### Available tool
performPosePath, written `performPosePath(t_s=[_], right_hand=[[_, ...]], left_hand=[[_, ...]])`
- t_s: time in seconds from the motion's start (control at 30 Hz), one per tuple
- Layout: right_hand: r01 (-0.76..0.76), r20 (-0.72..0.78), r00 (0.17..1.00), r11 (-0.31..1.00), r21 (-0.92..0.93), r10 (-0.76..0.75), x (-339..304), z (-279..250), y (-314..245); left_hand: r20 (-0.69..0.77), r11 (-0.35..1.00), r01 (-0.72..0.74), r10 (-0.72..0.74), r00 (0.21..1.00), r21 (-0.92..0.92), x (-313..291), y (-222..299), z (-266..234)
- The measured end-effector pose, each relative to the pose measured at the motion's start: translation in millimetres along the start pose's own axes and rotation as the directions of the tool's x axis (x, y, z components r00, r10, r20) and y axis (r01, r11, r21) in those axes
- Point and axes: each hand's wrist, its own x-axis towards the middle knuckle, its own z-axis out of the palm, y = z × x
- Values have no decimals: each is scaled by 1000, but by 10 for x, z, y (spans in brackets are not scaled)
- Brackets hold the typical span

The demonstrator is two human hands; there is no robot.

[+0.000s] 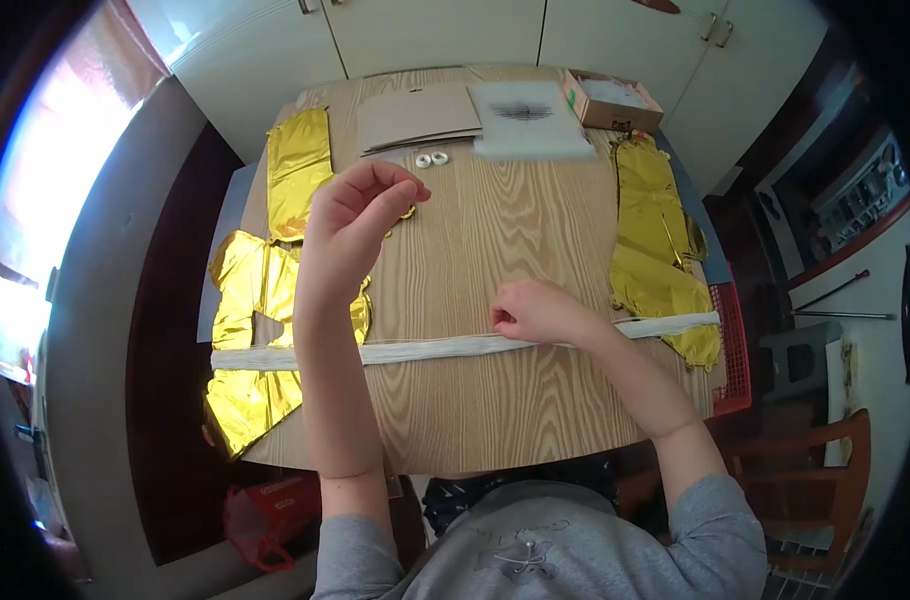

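Note:
My left hand (360,225) is raised over the left half of the table, thumb and forefinger pinched together. Whatever sits in that pinch, if anything, is too small to make out. Lower and to the right, my right hand (545,312) is closed with curled fingers, just above a long bundle of white strings (445,346). I cannot tell whether it grips a strand. This bundle stretches across the table from left to right, passing behind my left forearm. Flat gold foil pieces (250,300) lie under its left end, and another gold foil piece (660,230) lies at the right.
Toward the far edge are brown cardboard sheets (415,118), a clear plastic bag (535,140) with a dark print, and an open cardboard box (615,103). Two small white rolls (432,160) lie before the sheets. A red plastic basket (735,345) is at the right edge.

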Motion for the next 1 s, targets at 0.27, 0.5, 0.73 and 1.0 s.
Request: performPosePath(t_s=[0.27,0.5,0.73,1.0], right_hand=[[30,52,998,998,53,-33,30,111,50],[32,52,998,998,54,-35,55,131,90],[17,42,999,991,133,-22,29,20,63],[-94,15,990,583,807,139,-54,-259,-15]], left_hand=[[14,999,1,-2,1000,39,9,-58,58],[32,994,24,-28,999,109,27,-65,109],[129,956,38,-79,988,292,24,-132,146],[448,698,-177,-227,865,694,-10,-319,221]])
